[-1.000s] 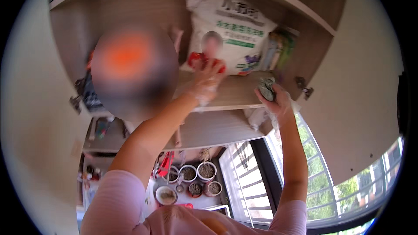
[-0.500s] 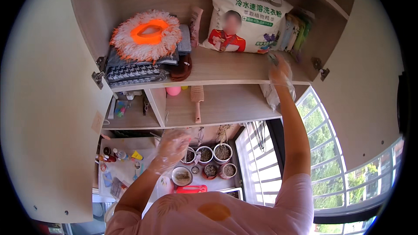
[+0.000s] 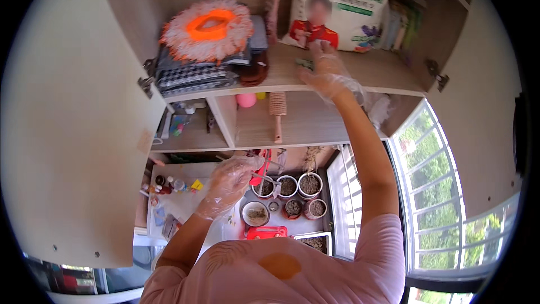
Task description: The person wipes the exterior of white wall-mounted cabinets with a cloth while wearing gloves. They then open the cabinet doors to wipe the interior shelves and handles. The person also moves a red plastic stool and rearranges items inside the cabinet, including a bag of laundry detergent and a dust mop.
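Observation:
My right hand [image 3: 328, 73], in a clear plastic glove, reaches onto the upper shelf with its fingers apart. A small greenish item [image 3: 305, 63] lies by its thumb; its kind is too small to tell. Its fingertips are in front of the lower part of a large white bag of washing powder [image 3: 346, 14]. Lower down, my left hand [image 3: 232, 186], gloved as well, is closed. From its fingers juts a thin grey and red tool [image 3: 261, 172], smeared and partly hidden, with the plant pots below it.
An orange-and-white mop head [image 3: 197, 52] lies on folded cloths [image 3: 194, 79]. A wooden roller [image 3: 278, 112] stands on the lower shelf. Potted soil [image 3: 309, 184] and a bowl [image 3: 256, 214] are below. Cupboard doors [image 3: 73, 129] stand wide, and a window is at right.
My right hand has moved left along the upper shelf and spread its fingers; the greenish item is now farther left. Red and grey parts now show at my left hand. The view has shifted.

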`<state>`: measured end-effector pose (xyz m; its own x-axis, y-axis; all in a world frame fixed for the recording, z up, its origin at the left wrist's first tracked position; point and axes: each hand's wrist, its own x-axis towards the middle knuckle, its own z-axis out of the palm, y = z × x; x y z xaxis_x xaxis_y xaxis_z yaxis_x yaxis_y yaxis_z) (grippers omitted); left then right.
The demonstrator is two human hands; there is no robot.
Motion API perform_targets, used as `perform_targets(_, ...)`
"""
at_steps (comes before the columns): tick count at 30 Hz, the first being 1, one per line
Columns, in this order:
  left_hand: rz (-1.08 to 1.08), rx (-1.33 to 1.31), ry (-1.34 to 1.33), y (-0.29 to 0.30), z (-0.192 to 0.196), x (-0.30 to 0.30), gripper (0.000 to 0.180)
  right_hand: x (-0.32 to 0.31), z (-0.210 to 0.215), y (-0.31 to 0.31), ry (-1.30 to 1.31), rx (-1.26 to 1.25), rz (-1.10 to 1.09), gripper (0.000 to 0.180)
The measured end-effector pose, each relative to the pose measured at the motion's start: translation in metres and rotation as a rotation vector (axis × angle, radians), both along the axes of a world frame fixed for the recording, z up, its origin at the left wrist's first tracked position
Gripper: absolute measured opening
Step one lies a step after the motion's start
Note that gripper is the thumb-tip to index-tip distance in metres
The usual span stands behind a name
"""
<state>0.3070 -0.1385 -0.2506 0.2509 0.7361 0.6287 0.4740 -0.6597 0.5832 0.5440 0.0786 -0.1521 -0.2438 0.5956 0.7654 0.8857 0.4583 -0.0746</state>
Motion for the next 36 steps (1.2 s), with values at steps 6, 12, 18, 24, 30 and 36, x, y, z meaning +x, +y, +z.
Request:
perform_targets(6, 0.153, -0.054, -0.030, -0.021, -0.010, -0.019, 0.025, -0.096, 0.066, -0.026, -0.044, -0.017, 0.481, 0.067)
perform_targets(12, 0.267, 0.060, 0.130, -0.039, -0.004, -0.039, 0.025, -0.199, 0.099, -0.011, -0.299, -0.221, 0.506, 0.071)
perform_targets(18, 0.415, -0.046, 0.061, -0.079, -0.005, -0.078, 0.022, -0.161, 0.135, 0.101, 0.460, -0.472, 0.396, 0.049)
perform_targets(24, 0.516, -0.129, -0.039, -0.105, -0.016, -0.089, 0.018, -0.164, 0.144, 0.060, 0.500, 0.082, 0.409, 0.049)
perform_targets(30, 0.526, -0.125, -0.028, -0.109, -0.029, -0.089, 0.020, -0.212, 0.095, 0.014, -0.148, -0.248, 0.553, 0.063)
perform_targets(36, 0.526, -0.083, -0.018, -0.117, -0.043, -0.097, 0.025, -0.235, 0.087, -0.003, -0.472, -0.208, 0.489, 0.067)
